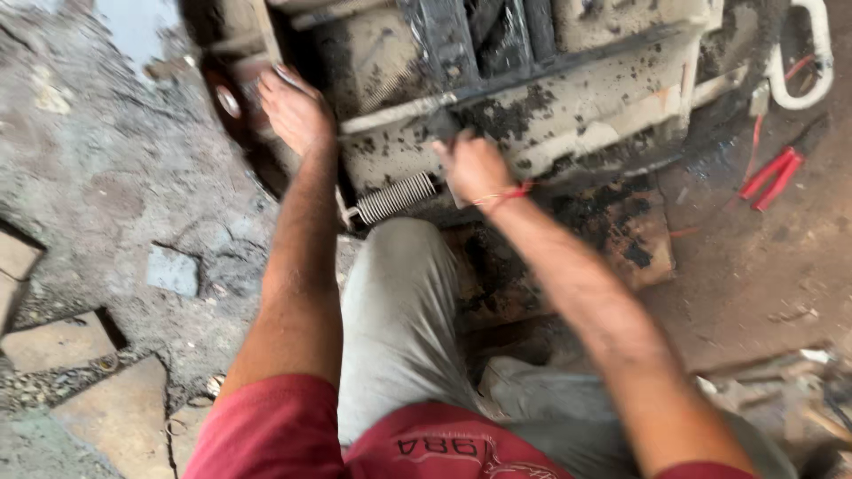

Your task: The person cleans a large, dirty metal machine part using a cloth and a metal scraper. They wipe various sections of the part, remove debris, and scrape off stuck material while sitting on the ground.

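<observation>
A large, greasy metal machine part (568,98), caked with black grime, lies on the ground in front of me. My left hand (293,111) rests against its left end, fingers curled near a round rusty fitting (229,102). My right hand (475,167), with a red thread around the wrist, is closed around a dark flat tool (442,124) pressed against the part's dirty face. A coiled metal spring (395,197) sticks out from the part's lower edge between my two arms. The picture is blurred.
Red-handled pliers (770,177) lie on the ground at the right. A white curved handle (812,62) sits at the top right. Broken stone slabs (53,341) and rough concrete are to the left. My grey-trousered knee (399,310) is between my arms.
</observation>
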